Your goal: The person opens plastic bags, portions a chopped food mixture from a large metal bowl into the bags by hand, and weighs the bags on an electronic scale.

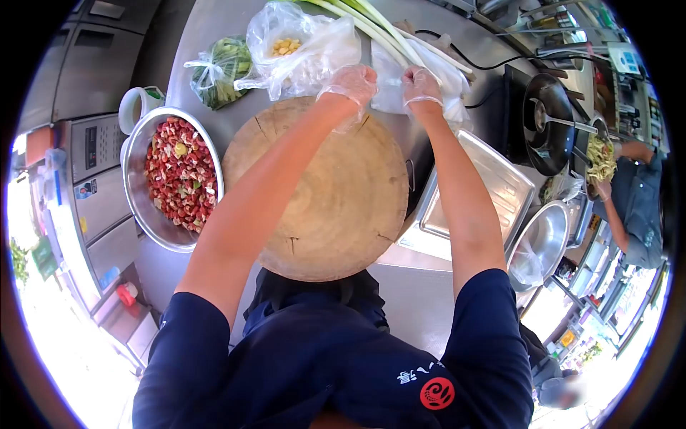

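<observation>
Both my hands wear thin clear plastic gloves and reach past the far edge of a round wooden chopping block (pixel 325 193). My left hand (pixel 351 87) is closed, fingers curled, beside a clear plastic bag (pixel 314 50) with peeled garlic cloves (pixel 286 47) in it. Closed as well, my right hand (pixel 422 89) is over a white plastic bag (pixel 386 89), close to the long scallions (pixel 386 36). Whatever either hand may grip is too small or hidden to make out. The block's top has cracks and nothing lying on it.
A steel bowl (pixel 128 182) of chopped red meat (pixel 182 171) stands left of the block. Bagged greens (pixel 223 71) lie behind it. On the right are a metal tray (pixel 475 193), a steel basin (pixel 550 232) and a black wok (pixel 547 143). Another person (pixel 632 204) works at far right.
</observation>
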A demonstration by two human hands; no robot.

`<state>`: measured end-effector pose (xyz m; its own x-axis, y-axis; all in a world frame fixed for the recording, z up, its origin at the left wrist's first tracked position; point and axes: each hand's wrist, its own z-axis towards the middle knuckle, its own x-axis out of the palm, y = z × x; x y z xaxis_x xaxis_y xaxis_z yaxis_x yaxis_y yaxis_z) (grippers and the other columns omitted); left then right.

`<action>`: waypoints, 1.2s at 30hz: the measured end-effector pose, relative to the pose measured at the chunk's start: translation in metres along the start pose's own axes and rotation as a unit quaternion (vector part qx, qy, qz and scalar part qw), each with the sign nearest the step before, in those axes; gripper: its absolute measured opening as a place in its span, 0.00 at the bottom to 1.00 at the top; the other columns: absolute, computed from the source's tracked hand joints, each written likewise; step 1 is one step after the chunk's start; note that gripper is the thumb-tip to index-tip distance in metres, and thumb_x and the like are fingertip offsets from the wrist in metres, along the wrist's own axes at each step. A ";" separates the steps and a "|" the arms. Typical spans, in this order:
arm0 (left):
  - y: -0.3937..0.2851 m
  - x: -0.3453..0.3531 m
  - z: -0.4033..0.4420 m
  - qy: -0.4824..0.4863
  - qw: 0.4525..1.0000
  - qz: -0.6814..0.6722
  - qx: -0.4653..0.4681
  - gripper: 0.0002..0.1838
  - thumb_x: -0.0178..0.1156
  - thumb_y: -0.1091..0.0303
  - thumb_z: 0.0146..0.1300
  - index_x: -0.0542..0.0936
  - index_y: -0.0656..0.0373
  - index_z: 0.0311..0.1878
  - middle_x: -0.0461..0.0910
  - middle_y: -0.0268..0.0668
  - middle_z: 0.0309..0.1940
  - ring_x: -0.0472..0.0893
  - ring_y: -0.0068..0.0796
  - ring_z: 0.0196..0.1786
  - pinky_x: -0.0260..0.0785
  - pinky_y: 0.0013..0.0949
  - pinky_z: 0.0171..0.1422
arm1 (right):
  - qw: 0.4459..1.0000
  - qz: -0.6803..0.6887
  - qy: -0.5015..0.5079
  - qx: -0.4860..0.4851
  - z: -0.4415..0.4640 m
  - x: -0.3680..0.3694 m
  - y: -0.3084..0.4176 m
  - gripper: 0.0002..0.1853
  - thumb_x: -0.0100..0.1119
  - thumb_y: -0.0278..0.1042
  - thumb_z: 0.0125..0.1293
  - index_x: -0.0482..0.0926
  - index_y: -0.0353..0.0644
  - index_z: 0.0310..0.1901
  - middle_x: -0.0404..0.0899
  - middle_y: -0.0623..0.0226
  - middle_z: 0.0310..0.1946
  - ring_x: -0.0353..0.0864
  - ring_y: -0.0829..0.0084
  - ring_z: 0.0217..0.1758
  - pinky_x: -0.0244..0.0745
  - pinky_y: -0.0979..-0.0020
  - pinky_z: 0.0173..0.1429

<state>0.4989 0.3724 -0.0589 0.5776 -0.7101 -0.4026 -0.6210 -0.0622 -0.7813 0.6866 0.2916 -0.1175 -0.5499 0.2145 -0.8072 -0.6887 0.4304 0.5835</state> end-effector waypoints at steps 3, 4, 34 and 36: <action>-0.009 0.012 0.016 0.019 0.994 0.106 0.032 0.19 0.61 0.69 0.60 0.84 0.51 0.56 0.84 0.45 0.53 0.83 0.45 0.57 0.75 0.39 0.62 | 0.997 -0.051 0.039 0.036 -0.004 -0.015 0.001 0.09 0.60 0.31 0.63 0.84 0.44 0.44 0.83 0.51 0.44 0.82 0.51 0.51 0.75 0.56 0.57; -0.015 0.015 0.014 0.025 0.994 0.106 0.032 0.19 0.61 0.69 0.60 0.84 0.51 0.56 0.84 0.45 0.53 0.83 0.45 0.57 0.75 0.39 0.62 | 0.988 -0.100 0.058 -0.100 -0.013 -0.017 -0.001 0.12 0.59 0.31 0.64 0.83 0.43 0.48 0.83 0.52 0.46 0.82 0.51 0.51 0.76 0.55 0.57; 0.008 0.049 0.051 0.201 0.854 0.463 0.124 0.21 0.64 0.66 0.60 0.84 0.58 0.57 0.75 0.47 0.65 0.77 0.48 0.65 0.73 0.44 0.65 | 0.959 -0.240 -0.123 -0.090 0.037 -0.145 -0.009 0.13 0.52 0.40 0.71 0.83 0.40 0.38 0.85 0.51 0.38 0.84 0.50 0.45 0.79 0.54 0.51; -0.008 0.036 0.039 0.254 0.771 0.542 0.217 0.23 0.59 0.56 0.67 0.80 0.54 0.62 0.79 0.39 0.61 0.77 0.42 0.64 0.72 0.41 0.65 | 0.951 -0.212 -0.147 -0.169 0.007 -0.154 0.022 0.10 0.55 0.37 0.70 0.82 0.40 0.37 0.84 0.53 0.37 0.84 0.51 0.42 0.79 0.56 0.48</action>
<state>0.5455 0.3747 -0.0856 -0.5071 -0.3699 -0.7785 -0.2932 0.9234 -0.2478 0.7601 0.2739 0.0192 -0.0681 0.3419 -0.9372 -0.9590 0.2366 0.1561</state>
